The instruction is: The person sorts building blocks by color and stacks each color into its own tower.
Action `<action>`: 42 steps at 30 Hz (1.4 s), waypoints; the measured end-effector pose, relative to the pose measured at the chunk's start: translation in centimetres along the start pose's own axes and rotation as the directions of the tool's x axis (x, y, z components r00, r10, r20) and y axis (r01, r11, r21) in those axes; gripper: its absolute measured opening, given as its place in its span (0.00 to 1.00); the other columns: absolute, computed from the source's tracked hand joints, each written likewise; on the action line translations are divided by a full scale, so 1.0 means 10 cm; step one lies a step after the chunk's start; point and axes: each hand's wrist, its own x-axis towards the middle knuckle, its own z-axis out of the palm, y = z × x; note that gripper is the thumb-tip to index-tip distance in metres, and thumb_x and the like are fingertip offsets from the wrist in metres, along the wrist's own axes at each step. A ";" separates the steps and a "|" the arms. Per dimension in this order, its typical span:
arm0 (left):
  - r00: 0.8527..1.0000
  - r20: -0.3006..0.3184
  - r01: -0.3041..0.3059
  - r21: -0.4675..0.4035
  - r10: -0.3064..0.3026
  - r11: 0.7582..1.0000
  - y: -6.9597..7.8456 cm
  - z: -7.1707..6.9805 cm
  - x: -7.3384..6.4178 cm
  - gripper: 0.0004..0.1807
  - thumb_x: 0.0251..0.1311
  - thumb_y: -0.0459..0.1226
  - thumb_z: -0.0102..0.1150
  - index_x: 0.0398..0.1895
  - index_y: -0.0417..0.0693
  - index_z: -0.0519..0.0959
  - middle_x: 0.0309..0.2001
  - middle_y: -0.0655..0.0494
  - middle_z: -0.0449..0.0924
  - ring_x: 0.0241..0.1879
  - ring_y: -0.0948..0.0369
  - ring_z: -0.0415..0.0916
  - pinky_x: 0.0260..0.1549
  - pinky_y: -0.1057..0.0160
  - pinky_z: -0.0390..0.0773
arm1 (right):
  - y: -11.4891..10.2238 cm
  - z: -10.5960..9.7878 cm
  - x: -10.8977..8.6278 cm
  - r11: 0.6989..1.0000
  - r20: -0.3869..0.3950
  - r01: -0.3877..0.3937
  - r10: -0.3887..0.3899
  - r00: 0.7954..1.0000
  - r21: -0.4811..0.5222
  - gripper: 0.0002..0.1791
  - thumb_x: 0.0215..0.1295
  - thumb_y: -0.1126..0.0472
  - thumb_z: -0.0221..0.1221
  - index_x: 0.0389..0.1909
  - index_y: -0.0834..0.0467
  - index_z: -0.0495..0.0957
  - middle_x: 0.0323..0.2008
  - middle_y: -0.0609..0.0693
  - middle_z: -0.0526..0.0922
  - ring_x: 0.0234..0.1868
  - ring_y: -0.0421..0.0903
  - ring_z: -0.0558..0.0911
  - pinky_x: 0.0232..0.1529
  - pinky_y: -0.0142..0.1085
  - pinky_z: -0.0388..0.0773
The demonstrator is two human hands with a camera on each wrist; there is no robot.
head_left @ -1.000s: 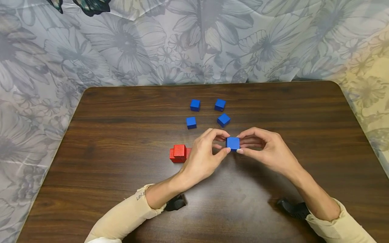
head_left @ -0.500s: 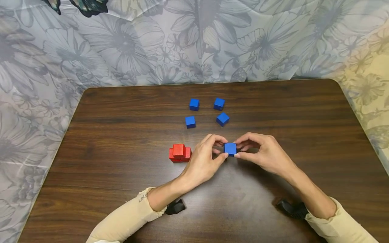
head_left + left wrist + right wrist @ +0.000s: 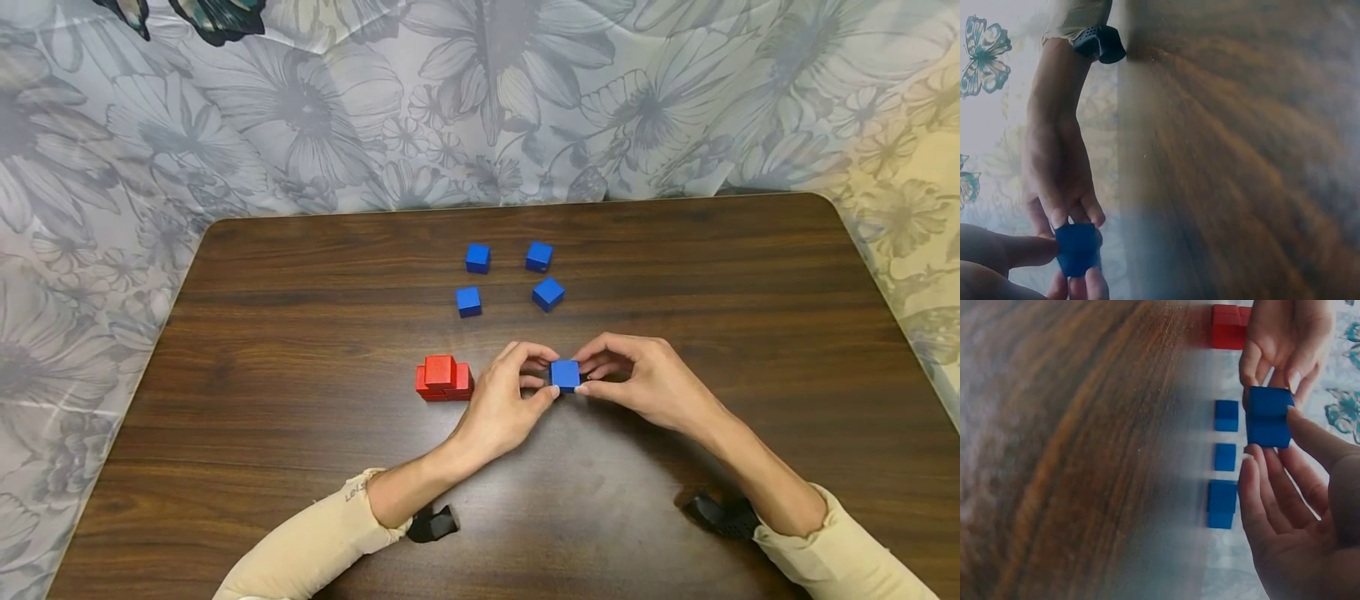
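Observation:
A single blue cube (image 3: 565, 376) is pinched between both hands over the middle of the table. My left hand (image 3: 510, 400) grips its left side with thumb and fingertips. From the other side, my right hand (image 3: 637, 379) pinches it the same way. In the right wrist view the held blue cube (image 3: 1270, 417) sits off the tabletop, with the right thumb on its face. The left wrist view shows the same cube (image 3: 1077, 250) framed by fingertips of both hands. Just left of my left hand stands a small stack of red cubes (image 3: 439, 372), one cube on top.
Beyond the hands lie separate blue cubes on the brown wooden table (image 3: 300, 333): far-left cube (image 3: 477, 258), far-right cube (image 3: 538, 257), near-left cube (image 3: 468, 302) and near-right cube (image 3: 548, 294). A flower-patterned cloth (image 3: 337, 108) hangs behind the table's far edge.
Both hands have moved nearer to the person and slightly left, carrying the blue cube between them. The red stack's right side has come out from behind the left hand.

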 end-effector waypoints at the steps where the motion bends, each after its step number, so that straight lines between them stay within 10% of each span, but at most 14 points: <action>1: 1.000 0.005 0.008 0.007 -0.008 1.000 -0.01 0.00 0.00 0.18 0.58 0.25 0.65 0.52 0.43 0.77 0.49 0.53 0.76 0.47 0.62 0.79 0.46 0.71 0.79 | 0.00 0.00 0.00 1.000 0.010 -0.005 0.005 1.000 0.001 0.15 0.55 0.66 0.72 0.43 0.55 0.82 0.39 0.48 0.86 0.37 0.42 0.86 0.39 0.33 0.83; 16: 0.993 0.047 0.104 0.034 -0.106 0.994 -0.08 -0.03 0.03 0.17 0.59 0.27 0.65 0.51 0.46 0.78 0.42 0.50 0.77 0.31 0.64 0.78 0.30 0.70 0.78 | 0.05 0.05 0.04 0.998 0.064 -0.069 0.069 0.996 -0.006 0.13 0.55 0.65 0.73 0.41 0.55 0.82 0.38 0.48 0.86 0.39 0.43 0.87 0.40 0.33 0.84; 42: 0.984 0.136 0.097 0.149 -0.117 0.984 -0.08 -0.10 0.03 0.20 0.63 0.29 0.62 0.58 0.47 0.77 0.51 0.53 0.76 0.40 0.66 0.79 0.37 0.69 0.78 | 0.04 0.10 0.09 0.991 0.084 -0.093 0.101 0.991 -0.095 0.14 0.54 0.66 0.73 0.41 0.54 0.81 0.36 0.45 0.86 0.38 0.40 0.86 0.39 0.32 0.83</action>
